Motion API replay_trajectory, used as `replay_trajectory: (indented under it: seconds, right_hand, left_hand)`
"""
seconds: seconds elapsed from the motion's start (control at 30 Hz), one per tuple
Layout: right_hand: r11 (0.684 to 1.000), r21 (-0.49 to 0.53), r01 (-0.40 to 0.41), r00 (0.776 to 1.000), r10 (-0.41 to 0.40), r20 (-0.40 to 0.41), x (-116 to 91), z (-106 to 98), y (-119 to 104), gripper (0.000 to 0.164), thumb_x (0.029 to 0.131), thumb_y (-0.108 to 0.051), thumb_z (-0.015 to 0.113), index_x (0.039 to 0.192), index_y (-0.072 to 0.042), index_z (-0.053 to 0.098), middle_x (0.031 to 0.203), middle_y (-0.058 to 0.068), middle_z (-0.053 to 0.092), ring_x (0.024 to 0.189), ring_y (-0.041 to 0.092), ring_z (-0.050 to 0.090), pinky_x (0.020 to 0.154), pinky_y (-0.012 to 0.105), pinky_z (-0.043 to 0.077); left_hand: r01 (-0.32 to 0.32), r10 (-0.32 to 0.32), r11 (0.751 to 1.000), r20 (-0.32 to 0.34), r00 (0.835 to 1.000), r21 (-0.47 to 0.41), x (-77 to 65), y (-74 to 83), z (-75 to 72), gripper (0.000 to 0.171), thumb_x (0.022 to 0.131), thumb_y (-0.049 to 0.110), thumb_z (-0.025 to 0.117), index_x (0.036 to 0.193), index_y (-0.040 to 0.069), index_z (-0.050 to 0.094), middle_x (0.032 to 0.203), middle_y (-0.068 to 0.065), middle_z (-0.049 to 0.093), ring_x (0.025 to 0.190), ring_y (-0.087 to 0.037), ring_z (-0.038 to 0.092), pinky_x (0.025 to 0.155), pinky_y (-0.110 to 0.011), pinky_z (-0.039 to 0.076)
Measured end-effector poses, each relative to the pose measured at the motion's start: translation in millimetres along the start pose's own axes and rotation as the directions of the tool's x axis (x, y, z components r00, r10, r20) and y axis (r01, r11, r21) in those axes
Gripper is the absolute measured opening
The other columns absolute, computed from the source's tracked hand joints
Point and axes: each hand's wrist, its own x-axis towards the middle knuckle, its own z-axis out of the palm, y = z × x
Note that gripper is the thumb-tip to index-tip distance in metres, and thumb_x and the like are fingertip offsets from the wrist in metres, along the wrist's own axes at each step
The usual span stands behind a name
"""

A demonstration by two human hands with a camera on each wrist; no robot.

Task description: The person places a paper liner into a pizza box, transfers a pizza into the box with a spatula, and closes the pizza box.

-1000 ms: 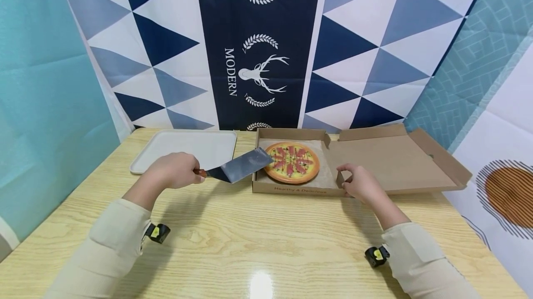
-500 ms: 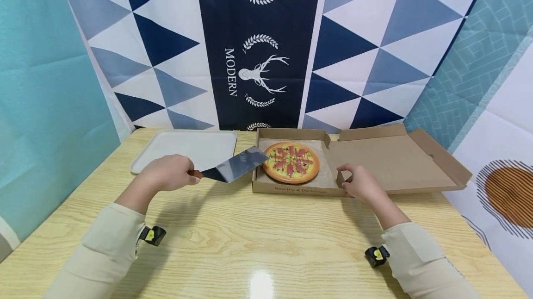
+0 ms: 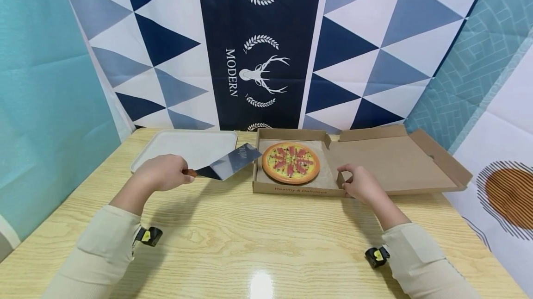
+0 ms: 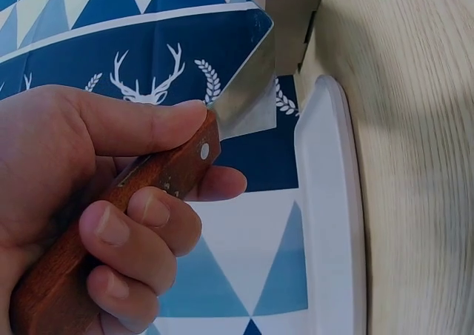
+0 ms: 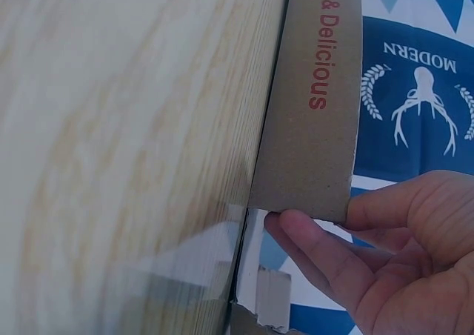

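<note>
Clear of the table, a spatula is gripped by the left hand, the pizza box pinched at its corner by the right hand.

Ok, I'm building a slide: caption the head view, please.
Left hand holds a spatula, right hand pinches a box with a pizza inside.

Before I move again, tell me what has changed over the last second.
The left hand and the spatula it grips have moved left, drawing the blade's tip away from the pizza toward the left wall of the box. Nothing was newly grasped or let go. The right hand still pinches the box's front corner; pizza, box and tray stayed put.
</note>
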Motion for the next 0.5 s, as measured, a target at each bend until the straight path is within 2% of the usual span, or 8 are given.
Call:
replay_trajectory:
  seconds: [0.23,0.5]
  right_hand:
    - [1.0,0.0,-0.004,1.0,0.004,0.004,-1,0,-1,0.046,0.087,0.011,0.053,0.132,0.008,0.048,0.088,0.022,0.065,0.064,0.022,0.065,0.059,0.034,0.054]
    - [1.0,0.001,-0.001,1.0,0.001,0.001,0,0,0,0.046,0.086,0.011,0.054,0.132,0.008,0.048,0.087,0.022,0.065,0.064,0.022,0.065,0.059,0.034,0.054]
  left_hand:
    - [0.019,-0.02,0.999,-0.012,1.0,-0.029,-1.5,-1.9,4.1,0.019,0.095,0.026,0.06,0.085,0.011,0.068,0.071,-0.001,0.056,0.064,-0.017,0.048,0.061,-0.034,0.037]
    - [0.077,-0.078,0.996,-0.028,0.997,-0.049,-2.5,-2.4,12.1,0.022,0.096,0.028,0.06,0.094,0.009,0.07,0.079,-0.001,0.06,0.068,-0.019,0.051,0.062,-0.036,0.04]
